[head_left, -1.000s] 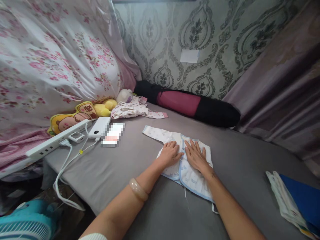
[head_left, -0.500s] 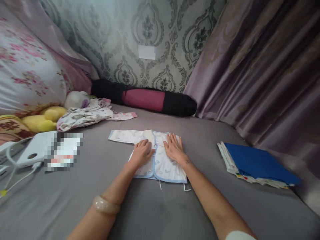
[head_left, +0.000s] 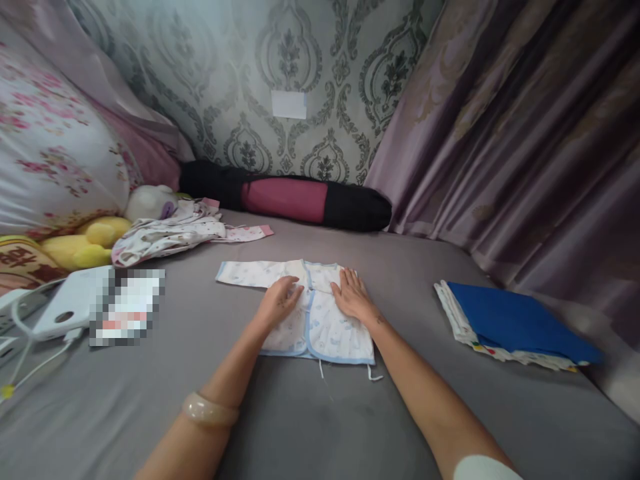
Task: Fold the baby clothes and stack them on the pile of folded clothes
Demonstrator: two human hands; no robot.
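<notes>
A small white baby jacket with blue trim and a faint blue print lies flat on the grey bed sheet. Its left sleeve stretches out to the left; the other sleeve is not visible. White ties hang below its lower hem. My left hand is over the left front panel, fingers apart and slightly curled, holding nothing. Flat on the right side of the jacket rests my right hand, its fingers stretched toward the shoulder. A pale bangle circles my left forearm.
Folded cloths with a blue one on top lie at the right. To the left are a crumpled printed garment, a yellow plush toy and a white device with cables. A black and maroon roll lies along the wall.
My left hand has shifted slightly left and its fingers have lifted and curled. My right hand has slid a little to the right across the jacket.
</notes>
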